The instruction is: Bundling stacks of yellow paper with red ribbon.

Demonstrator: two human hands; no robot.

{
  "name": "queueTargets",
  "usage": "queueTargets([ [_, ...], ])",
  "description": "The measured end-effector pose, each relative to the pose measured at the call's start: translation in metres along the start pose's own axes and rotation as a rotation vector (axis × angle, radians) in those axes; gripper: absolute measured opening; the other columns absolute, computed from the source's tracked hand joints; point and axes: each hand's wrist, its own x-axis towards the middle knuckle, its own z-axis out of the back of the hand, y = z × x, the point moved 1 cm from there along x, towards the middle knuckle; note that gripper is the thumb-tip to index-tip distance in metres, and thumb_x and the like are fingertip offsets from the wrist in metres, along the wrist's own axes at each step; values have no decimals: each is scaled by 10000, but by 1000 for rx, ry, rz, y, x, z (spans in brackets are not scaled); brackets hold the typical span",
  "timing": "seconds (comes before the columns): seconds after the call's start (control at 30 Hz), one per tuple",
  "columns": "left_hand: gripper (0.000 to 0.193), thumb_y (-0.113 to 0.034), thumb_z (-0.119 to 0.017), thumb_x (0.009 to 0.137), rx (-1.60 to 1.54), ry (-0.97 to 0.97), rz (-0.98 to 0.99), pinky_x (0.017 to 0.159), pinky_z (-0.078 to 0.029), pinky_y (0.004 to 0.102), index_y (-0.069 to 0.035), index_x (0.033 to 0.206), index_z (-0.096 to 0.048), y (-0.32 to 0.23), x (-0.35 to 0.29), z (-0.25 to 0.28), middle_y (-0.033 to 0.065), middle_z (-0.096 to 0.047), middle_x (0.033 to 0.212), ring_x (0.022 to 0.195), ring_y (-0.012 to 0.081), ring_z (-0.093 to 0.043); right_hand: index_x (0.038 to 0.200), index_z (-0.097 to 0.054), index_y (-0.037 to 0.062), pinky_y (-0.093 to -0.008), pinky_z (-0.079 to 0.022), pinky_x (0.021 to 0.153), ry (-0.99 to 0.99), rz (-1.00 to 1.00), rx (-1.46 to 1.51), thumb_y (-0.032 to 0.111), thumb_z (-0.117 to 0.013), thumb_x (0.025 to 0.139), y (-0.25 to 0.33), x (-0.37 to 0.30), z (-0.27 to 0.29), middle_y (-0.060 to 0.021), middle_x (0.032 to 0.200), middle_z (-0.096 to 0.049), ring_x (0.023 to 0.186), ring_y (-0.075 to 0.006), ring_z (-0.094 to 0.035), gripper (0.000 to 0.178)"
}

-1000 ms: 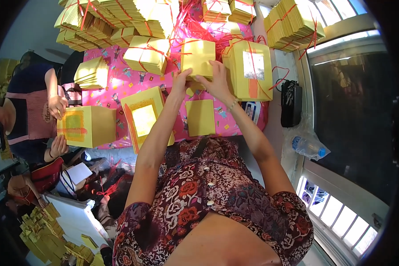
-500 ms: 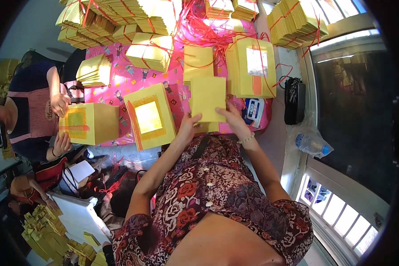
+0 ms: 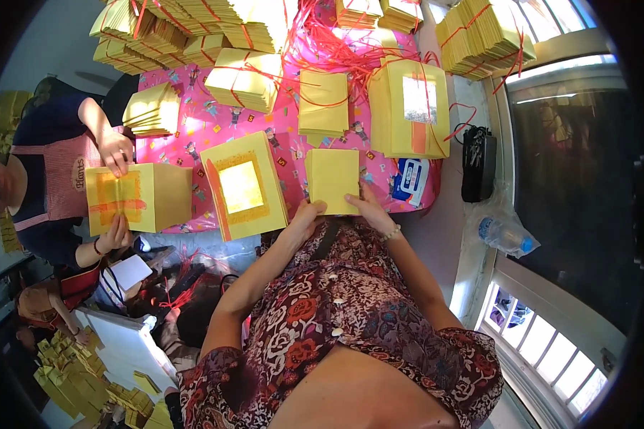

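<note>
Near edge of the desk [image 3: 193,121], pink patterned cover; a plain yellow paper stack [image 3: 334,179] lies right in front of the person, no red tie visible around it; left hand [image 3: 308,216] grasps its near left corner, right hand [image 3: 370,207] its near right corner, thumb over the top face; whether the stack rests fully on the desk or partly on the fingers, cannot tell.

Main risk: sheets slipping out of line; likely cause, a loose pile held only at its near corners, far end unsupported by either hand; a lopsided squeeze could fan or skew it. Second risk: a drop into the lap, if the grip slackens with the pile this close to the edge.

Neighbours matter; another plain yellow pile [image 3: 323,100] stands just beyond, so a forward push could knock it askew; the orange-bordered stack [image 3: 242,187] to the left sits near the same edge, within reach of a stray left elbow; the tangled red ties [image 3: 336,53] farther back could snag a reaching hand; the blue-and-white packet [image 3: 411,180], right side, might be nudged by the right wrist.
</note>
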Motion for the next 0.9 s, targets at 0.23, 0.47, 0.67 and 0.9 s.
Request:
queueTargets([
  [0.23, 381, -28, -506, 854, 74, 12, 59, 926, -414, 402, -26, 1232, -457, -1, -2, 0, 109, -562, 1159, 1063, 240, -535, 1332, -315, -11, -322, -402, 947, 4, 46, -180, 161, -636, 849, -13, 6, 10, -125, 1216, -506, 1123, -188, -482, 605],
  [0.47, 383, -18, -505, 856, 156, 73, 97, 860, -474, 380, 67, 1220, -417, 3, 20, 8, 172, -548, 1154, 1012, 246, -570, 1330, -303, -16, -310, -439, 900, -26, 28, -191, 162, -635, 855, -18, 6, 9, -130, 1179, -523, 1052, -190, -533, 607],
  [0.67, 628, -86, -654, 763, 404, -344, -96, 787, -517, 344, 138, 1220, -287, 23, 59, 20, 213, -536, 1116, 978, 269, -593, 1314, -342, -18, -319, -450, 878, -90, 12, -271, 169, -651, 835, -21, 9, 2, -133, 1159, -549, 1041, -192, -545, 600],
  [0.9, 620, -182, -756, 715, 198, -101, -38, 736, -526, 324, 93, 1166, -430, -6, 38, 8, 159, -598, 1040, 903, 214, -627, 1227, -469, -23, -298, -460, 847, -161, -4, -512, 150, -648, 811, -21, 13, 9, -124, 1091, -602, 996, -189, -574, 485],
])
